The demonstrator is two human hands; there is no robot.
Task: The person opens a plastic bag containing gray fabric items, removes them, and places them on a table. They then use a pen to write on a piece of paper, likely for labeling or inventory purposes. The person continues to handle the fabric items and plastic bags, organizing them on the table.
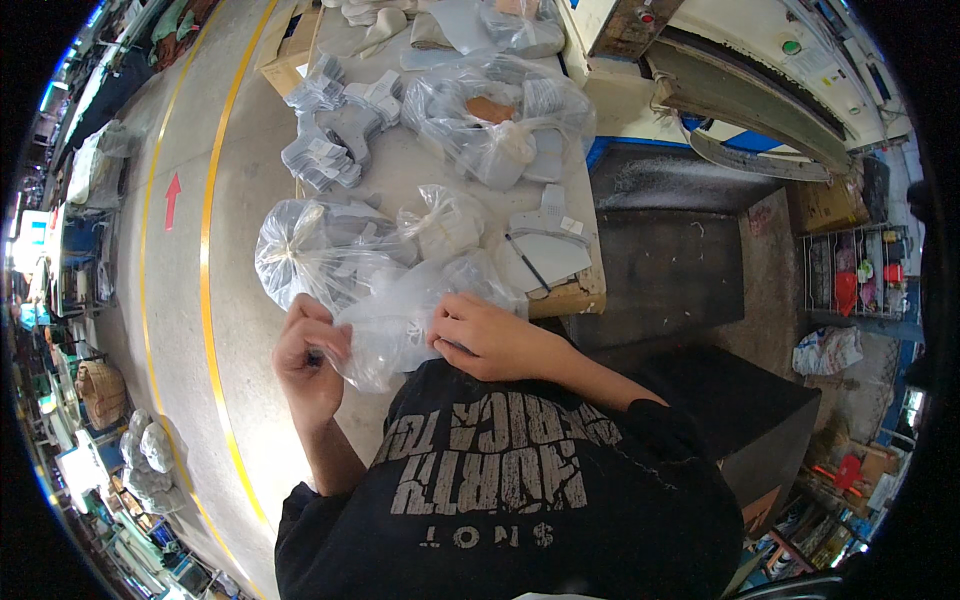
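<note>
Clear plastic bag [385, 318] at tabletop's [388, 172] near end, close to torso. Left hand [310, 355] pinches its left side; right hand [485, 338], fingers curled, grips its right. Uneven pull could tear thin film; crowding filled bag [288, 252] might snag it.

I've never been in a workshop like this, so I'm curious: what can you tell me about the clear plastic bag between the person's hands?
The clear plastic bag is thin, wrinkled, see-through film with a small dark mark near the right hand. It lies crumpled just beyond the black shirt. The left hand holds its left edge, the right hand its right side. In view, it overlaps a knotted bag. Its contents, if any, are unclear.
</note>
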